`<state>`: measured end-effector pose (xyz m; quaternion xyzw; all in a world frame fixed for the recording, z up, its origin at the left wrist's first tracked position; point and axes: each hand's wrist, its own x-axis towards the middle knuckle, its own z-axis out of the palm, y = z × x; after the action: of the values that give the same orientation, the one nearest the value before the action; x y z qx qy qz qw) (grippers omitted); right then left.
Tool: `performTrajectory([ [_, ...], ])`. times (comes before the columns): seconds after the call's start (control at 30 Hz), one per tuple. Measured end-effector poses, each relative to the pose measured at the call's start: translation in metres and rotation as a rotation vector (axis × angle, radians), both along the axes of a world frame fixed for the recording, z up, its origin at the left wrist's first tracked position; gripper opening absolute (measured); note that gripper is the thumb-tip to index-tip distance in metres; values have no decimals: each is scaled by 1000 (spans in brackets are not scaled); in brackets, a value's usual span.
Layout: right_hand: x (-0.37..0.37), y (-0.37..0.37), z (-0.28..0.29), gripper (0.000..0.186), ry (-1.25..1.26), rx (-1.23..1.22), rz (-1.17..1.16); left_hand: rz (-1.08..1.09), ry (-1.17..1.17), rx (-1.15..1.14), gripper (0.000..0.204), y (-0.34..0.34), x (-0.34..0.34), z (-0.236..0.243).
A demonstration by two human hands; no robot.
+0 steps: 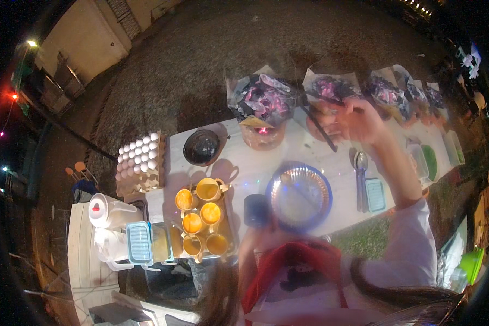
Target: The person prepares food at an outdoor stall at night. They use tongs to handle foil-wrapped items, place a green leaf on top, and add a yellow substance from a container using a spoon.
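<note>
My right hand [358, 120] is raised over the table's far side, its fingers closed round a pair of dark tongs [321, 130]. The tongs spread in a V close to a clay stove with glowing coals [331, 85]. Low in the middle, my left hand [250, 242] is near my body, directly below a dark blue cup [256, 211]. Blur hides its fingers, and whether it grips the cup is unclear. Right of the cup lies a shiny, blue-rimmed round tray [300, 198]. Two metal spoons [361, 176] rest beside a light-blue lidded box [375, 194].
Another coal stove [262, 100] burns mid-table, with several more along the right. A black clay pan [201, 146] sits near an egg carton [156, 176]. Several yellow mugs [207, 189] stand on a tray; white jugs [110, 212] and a blue-lidded container [140, 243] are at left.
</note>
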<state>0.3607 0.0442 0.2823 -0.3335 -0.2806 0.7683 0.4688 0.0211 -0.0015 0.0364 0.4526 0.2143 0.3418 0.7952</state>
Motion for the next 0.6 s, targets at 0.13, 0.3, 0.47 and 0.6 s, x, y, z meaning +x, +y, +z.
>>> performTrajectory([
  [0.13, -4, -22, 1, 54, -102, 37, -89, -13, 69, -25, 35, 0, -8, -6],
  [0.3, -3, -58, 1, 65, -191, 161, -119, -113, -54, -13, 35, 4, -7, -15],
  [0.47, 14, -115, -4, 69, -142, 140, -147, -118, 42, -10, 35, -1, -5, -10],
  [0.6, 35, -144, -15, 56, -97, 96, 73, -81, 81, -21, 34, -12, -4, 7],
])
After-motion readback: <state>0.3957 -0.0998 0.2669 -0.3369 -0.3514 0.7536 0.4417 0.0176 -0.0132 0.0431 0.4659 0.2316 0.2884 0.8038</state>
